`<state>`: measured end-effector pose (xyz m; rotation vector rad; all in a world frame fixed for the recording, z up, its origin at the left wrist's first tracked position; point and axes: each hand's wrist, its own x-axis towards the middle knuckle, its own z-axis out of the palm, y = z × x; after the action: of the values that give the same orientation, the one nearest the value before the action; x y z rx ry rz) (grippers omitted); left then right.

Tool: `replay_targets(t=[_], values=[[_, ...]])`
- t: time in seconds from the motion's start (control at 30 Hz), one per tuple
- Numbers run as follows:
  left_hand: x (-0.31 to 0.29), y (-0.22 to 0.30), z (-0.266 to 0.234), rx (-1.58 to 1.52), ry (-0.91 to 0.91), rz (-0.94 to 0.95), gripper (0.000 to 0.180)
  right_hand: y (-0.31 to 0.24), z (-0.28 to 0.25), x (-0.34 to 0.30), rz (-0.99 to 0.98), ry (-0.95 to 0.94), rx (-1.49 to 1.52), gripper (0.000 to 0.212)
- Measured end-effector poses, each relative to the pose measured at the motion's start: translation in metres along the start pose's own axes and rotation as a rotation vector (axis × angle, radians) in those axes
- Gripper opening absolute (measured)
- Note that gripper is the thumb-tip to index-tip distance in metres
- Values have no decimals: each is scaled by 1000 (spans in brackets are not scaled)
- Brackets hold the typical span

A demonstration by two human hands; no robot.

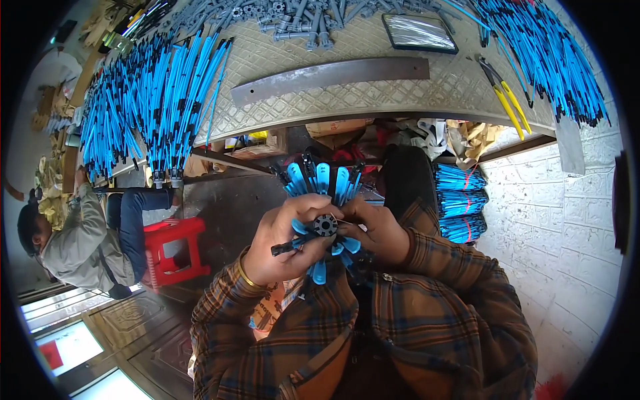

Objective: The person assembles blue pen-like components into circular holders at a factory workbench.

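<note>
In front of my chest, my left hand [273, 243] is wrapped round a cluster of blue-and-black plastic arms [323, 177]. At its centre a round, dark, notched hub [325, 225] faces up between my hands. The arms fan out around the hub, some pointing away from me and some toward my lap. On the hub's right side my right hand [381, 233] has its fingers pinched together, with a thin wire-like strand showing by the fingertips. The lower ends of the arms are partly hidden behind my hands.
The bench holds a curved metal strip [330, 77], yellow-handled pliers [505, 97], a dark tray of thin silvery strands [420, 32], grey plastic parts [307, 23] and blue rod piles [157, 100]. Tied blue bundles [460, 200] lie right. A person [83, 233] and red stool [175, 250] are left.
</note>
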<state>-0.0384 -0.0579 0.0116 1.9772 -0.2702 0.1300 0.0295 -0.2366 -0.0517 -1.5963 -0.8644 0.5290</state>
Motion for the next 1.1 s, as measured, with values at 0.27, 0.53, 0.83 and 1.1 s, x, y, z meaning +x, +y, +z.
replay_targets(t=[0.27,0.53,0.83,1.1], values=[[-1,4,5,-29,-3,-9,50,-2,3,-3,-1,50,125,24],[-1,0,20,141,118,12,49,-1,-10,1,-85,-3,-58,22],[3,-3,18,208,62,44,53,-31,-57,23,-549,-312,-495,46],[0,2,28,114,-6,-42,59,-37,-66,11,-561,-310,-691,25]])
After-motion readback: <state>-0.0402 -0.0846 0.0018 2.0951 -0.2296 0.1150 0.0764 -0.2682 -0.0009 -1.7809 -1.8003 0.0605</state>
